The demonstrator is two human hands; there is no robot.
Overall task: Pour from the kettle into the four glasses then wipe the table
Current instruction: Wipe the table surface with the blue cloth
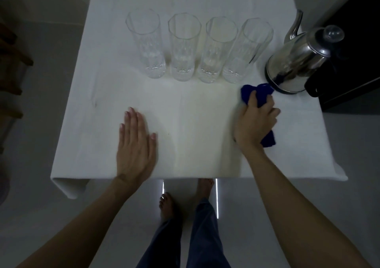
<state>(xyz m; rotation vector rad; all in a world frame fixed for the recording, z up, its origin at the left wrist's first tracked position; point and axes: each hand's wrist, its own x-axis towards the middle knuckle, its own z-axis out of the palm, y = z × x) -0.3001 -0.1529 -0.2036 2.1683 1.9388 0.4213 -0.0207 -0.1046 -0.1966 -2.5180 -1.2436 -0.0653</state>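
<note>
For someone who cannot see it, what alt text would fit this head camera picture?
A person's right hand presses a blue cloth to a white table beside a steel kettle. The left hand lies flat; four tall glasses stand behind.

Home dining or kitchen corner, dimly lit. Table (86,148) wearing white cloth, four tall drinking glasses (197,50) standing in row beside steel kettle (296,62). Person standing barefoot in loose trousers on pale tiled floor (41,216), suggesting household, not workplace. Dark cabinet (353,66) sitting at right; wooden chair (12,66) showing partly at left edge.
</note>
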